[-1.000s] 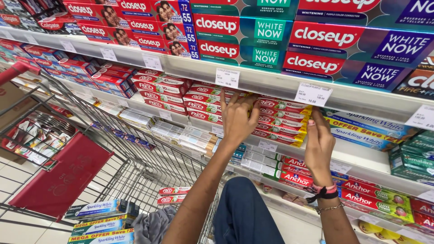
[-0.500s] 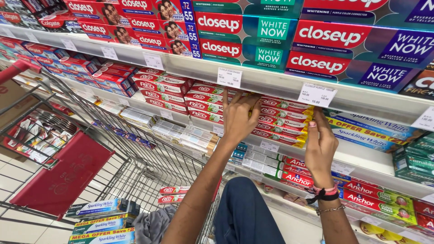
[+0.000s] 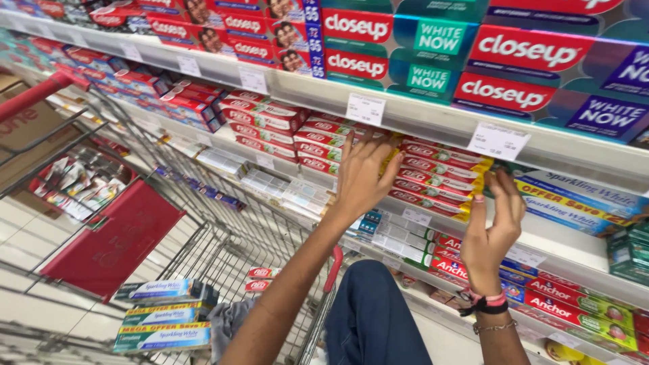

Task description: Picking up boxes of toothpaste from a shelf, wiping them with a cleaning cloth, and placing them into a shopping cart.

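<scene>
Red-and-white flat cardboard toothpaste boxes (image 3: 433, 177) fill the middle shelf tightly under the white shelf edge (image 3: 419, 118), left hand (image 3: 362, 177) spread against them, right hand (image 3: 497, 223) loosely curled, its fingertips hiding their ends.

The stack of toothpaste boxes (image 3: 433, 179) sits on the middle shelf (image 3: 541, 236), under the shelf edge that carries the price tags (image 3: 498, 140). The left hand (image 3: 362, 177) lies against the left end of that stack, fingers spread up over the boxes. The right hand (image 3: 497, 230) is at the stack's right end, just beside the next group of boxes (image 3: 574, 199). Above, on the top shelf, stand the larger cartons (image 3: 473, 54). Below the hands runs a lower shelf with more boxes (image 3: 581, 314). To the left, in front of the shelves, stands the shopping cart (image 3: 203, 250), with boxed packs (image 3: 162, 314) stacked in its near corner.
</scene>
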